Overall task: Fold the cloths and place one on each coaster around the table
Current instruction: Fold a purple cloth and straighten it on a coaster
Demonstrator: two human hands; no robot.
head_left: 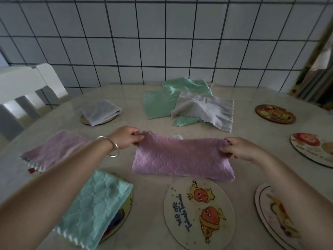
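Head view: left hand (126, 137) and right hand (237, 148) each pinch a far corner of the folded pink cloth (182, 159), stretched between both grips; its near fold rests on the table (153, 184), just beyond the cartoon coaster (199, 213).

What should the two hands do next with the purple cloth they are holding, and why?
Probably fold it once more, bringing one end over the other. The left hand and right hand each pinch an upper corner of the purple cloth, which is a long strip, wider than the bare coaster just in front of it. The cloths already placed are folded smaller.
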